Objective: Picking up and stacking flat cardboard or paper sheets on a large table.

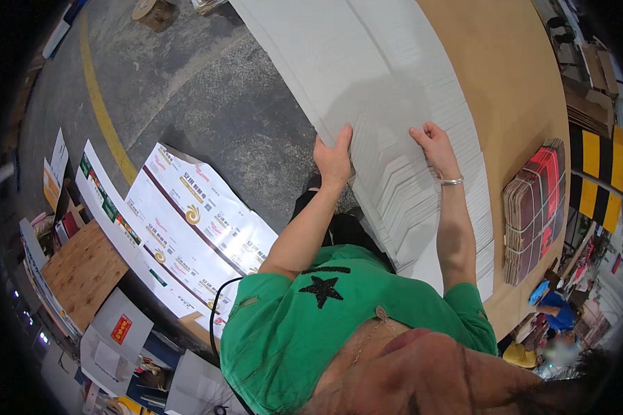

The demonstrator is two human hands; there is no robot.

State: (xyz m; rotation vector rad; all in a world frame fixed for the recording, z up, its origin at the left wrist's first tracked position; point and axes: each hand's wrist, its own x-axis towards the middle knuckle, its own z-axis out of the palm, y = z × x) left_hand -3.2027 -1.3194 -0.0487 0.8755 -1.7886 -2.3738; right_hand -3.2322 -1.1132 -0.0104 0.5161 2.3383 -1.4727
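Observation:
Pale grey-white cardboard sheets point(329, 52) lie in long overlapping rows in front of me, their edges fanned out in steps. My left hand point(332, 162) is closed on the left edge of the sheets, its thumb lying on top and its other fingers partly hidden. Farther right, my right hand point(437, 149) is closed with thumb and bent fingers at a cardboard edge, above the stepped layers. The exact contact under its fingertips is hard to make out. A silver bracelet point(452, 181) circles the right wrist.
The sheets rest on a brown board surface point(512, 76). Right of them lies a strapped bundle of brown and red cardboard point(533, 211). Printed white sheets point(201, 214) stand at the left, near a plywood board point(83, 273). A tape roll point(154, 12) sits on the floor. Another person point(559, 311) is at far right.

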